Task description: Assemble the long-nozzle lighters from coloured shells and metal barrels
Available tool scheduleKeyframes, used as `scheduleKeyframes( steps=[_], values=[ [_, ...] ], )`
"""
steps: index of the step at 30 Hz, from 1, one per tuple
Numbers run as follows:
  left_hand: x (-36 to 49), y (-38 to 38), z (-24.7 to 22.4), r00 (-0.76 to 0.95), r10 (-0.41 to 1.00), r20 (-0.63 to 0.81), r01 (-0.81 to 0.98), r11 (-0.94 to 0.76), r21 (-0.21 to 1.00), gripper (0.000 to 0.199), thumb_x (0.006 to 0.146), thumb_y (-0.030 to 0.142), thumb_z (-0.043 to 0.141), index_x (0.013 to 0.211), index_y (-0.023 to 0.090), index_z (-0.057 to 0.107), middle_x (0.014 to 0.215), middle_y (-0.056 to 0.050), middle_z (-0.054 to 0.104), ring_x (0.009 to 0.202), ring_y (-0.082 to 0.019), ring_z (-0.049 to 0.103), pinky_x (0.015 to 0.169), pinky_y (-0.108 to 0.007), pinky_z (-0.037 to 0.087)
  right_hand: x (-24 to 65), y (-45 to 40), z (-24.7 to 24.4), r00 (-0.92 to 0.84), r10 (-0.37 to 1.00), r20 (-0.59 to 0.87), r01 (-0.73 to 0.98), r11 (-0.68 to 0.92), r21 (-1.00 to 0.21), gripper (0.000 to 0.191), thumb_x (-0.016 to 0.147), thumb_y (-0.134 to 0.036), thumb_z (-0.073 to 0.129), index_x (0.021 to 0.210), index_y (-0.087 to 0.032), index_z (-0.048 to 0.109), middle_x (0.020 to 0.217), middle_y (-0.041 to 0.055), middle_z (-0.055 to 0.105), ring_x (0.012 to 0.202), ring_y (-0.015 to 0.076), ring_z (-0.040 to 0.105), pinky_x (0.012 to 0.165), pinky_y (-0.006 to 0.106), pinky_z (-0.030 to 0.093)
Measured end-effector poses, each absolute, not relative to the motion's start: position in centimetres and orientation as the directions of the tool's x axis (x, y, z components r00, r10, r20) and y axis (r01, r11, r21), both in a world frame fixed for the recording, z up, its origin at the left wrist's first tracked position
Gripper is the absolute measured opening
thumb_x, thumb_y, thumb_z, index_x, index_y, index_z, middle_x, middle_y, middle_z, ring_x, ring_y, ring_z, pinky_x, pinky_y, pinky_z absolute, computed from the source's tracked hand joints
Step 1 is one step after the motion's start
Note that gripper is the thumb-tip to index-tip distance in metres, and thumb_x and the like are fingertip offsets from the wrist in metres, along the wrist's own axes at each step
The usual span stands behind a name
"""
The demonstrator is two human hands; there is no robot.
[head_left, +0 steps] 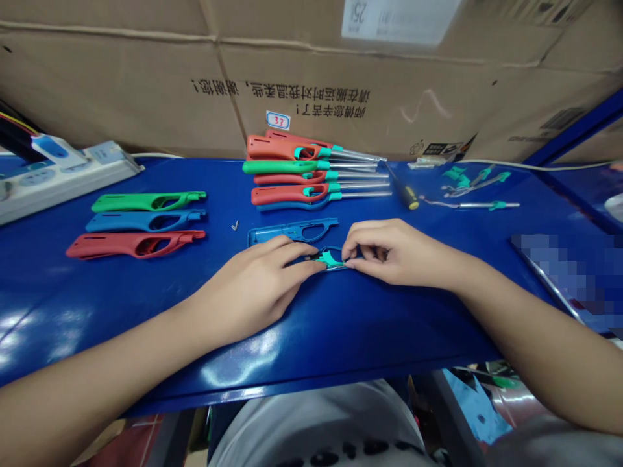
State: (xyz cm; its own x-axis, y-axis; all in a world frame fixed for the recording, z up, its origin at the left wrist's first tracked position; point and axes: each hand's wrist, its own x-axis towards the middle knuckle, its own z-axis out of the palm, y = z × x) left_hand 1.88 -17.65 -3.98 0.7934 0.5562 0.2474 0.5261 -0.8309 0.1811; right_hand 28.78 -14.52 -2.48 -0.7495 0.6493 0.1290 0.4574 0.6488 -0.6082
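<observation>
Lighter (331,260), well back from the front edge of the desk (341,344), lies between left fingers (298,250), grasping its left end, and right fingers (368,235), curled at its right, grip unclear.

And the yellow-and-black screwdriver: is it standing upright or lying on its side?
Lying on its side: the screwdriver stretches along the blue table, its yellow handle end toward the right hand, which isn't touching it.

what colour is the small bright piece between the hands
The small piece is turquoise green, best seen in the head view.
</observation>
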Motion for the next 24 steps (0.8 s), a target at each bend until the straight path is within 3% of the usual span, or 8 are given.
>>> scheduleKeyframes(
  steps=[11, 24],
  values=[
    [1.86, -17.47, -4.20, 0.803, 0.538, 0.256, 0.507, -0.843, 0.181, 0.038, 0.101, 0.014, 0.047, 0.134, 0.019, 0.065, 0.131, -0.012, 0.064, 0.115, -0.029, 0.059, 0.098, -0.046, 0.056, 28.87, -14.42, -2.69, -0.795, 0.582, 0.169, 0.418, 0.729, -0.542, 0.010, 0.095, -0.015, 0.059, 0.094, -0.017, 0.069, 0.094, 0.0057, 0.069, 0.081, 0.0142, 0.064, 0.070, 0.025, 0.047],
    [1.82, -17.62, -4.49, 0.805, 0.525, 0.276, 0.499, -0.851, 0.165, 0.039, 0.099, 0.011, 0.048, 0.133, 0.019, 0.066, 0.129, -0.013, 0.065, 0.114, -0.028, 0.060, 0.096, -0.046, 0.057, 28.14, -14.92, -2.98, -0.802, 0.567, 0.188, 0.448, 0.780, -0.437, 0.014, 0.098, -0.020, 0.057, 0.092, -0.016, 0.069, 0.091, 0.0060, 0.065, 0.080, 0.0150, 0.062, 0.072, 0.026, 0.047]
  ],
)
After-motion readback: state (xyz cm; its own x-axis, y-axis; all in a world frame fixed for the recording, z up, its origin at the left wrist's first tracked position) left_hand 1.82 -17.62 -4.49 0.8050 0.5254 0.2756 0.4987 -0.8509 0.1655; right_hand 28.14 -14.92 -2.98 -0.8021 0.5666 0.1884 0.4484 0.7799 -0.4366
